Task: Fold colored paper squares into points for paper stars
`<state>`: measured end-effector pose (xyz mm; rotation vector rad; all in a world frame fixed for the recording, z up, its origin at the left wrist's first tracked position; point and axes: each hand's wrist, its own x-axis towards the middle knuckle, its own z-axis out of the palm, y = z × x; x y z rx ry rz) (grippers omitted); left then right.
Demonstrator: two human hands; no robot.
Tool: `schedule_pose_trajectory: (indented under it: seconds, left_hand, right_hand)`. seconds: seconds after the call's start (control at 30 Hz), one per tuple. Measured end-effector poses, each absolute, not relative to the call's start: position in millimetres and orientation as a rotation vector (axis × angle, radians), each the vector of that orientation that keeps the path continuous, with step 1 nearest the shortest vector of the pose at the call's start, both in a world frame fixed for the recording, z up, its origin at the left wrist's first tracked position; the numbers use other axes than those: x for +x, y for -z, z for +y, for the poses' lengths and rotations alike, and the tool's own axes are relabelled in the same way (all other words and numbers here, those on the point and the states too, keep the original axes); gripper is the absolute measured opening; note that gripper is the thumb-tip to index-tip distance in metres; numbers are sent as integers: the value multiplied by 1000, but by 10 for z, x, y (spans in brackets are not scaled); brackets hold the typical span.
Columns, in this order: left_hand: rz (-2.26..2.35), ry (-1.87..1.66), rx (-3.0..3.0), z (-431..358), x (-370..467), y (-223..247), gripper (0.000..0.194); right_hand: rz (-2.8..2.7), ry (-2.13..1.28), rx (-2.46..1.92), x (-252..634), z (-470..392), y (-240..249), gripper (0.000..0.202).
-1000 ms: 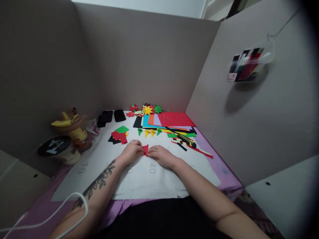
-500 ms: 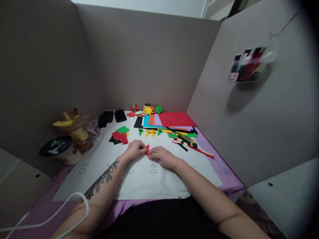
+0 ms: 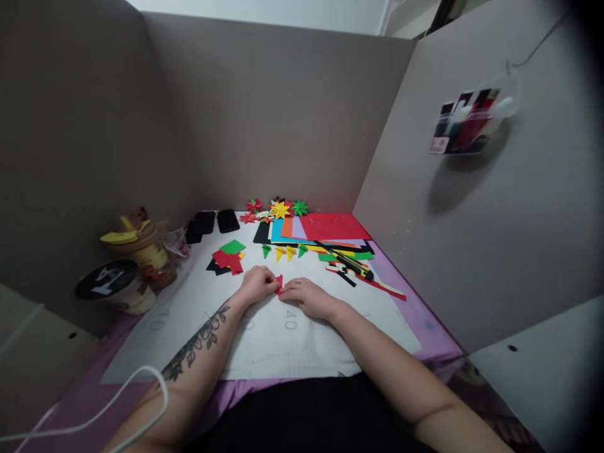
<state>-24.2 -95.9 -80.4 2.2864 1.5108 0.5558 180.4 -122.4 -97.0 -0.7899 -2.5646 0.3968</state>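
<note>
A small piece of red paper (image 3: 279,284) lies between my hands on the white sheet (image 3: 283,352). My left hand (image 3: 257,283) pinches its left side, with the fingers closed. From the right, my right hand (image 3: 309,297) presses the fingertips on its lower right part. Just beyond are small folded pieces, two yellow (image 3: 280,253) and two green (image 3: 267,250), in a row. Loose red squares (image 3: 228,258) with green, black and yellow ones lie beyond my left hand.
A black-and-yellow cutter (image 3: 355,265) rests on paper strips at the right. Behind are coloured sheets (image 3: 335,226) and folded paper stars (image 3: 280,209). Pots and a dark-lidded tub (image 3: 113,283) stand left; a white cable (image 3: 163,393) crosses my left forearm. Grey panels surround the table.
My left forearm has shifted and turned slightly. Both hands remain at the red paper in nearly the same place.
</note>
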Motion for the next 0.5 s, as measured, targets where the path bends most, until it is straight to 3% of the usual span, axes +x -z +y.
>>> schedule_pose_trajectory:
  seconds: [0.5]
  left_hand:
    - [1602,-501,2256,-1000,-180,730,18]
  right_hand:
    - [-2563,-439,-780,1818,-1206,992,42]
